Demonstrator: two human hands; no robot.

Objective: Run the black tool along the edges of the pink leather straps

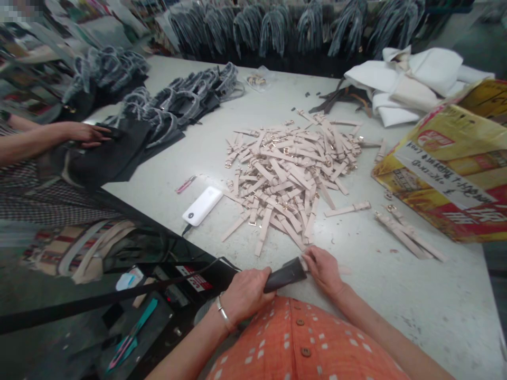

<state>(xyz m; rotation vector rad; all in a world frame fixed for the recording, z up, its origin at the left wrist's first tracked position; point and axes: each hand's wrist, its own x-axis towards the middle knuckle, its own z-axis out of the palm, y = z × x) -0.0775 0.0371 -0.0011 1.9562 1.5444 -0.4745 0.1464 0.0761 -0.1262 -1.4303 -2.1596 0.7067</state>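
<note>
My left hand (250,291) is wrapped round a dark cylindrical tool (285,275), held near the table's front edge just ahead of the orange shirt. Close to the tool's far end, my right hand (322,268) has its fingertips pinched together on a small beige buckle strap (345,269), mostly hidden by the hand. What lies inside the tool's mouth cannot be made out. Just beyond both hands spreads a large heap of beige buckle straps (289,177) with gold-coloured buckles.
On the table (396,295) lie a white power bank (203,206) with a cable, and a few loose straps (407,235). A yellow-red carton (447,169) stands at right, before white material (422,79). At left, a co-worker's hand (87,134) touches black bag pieces (130,142).
</note>
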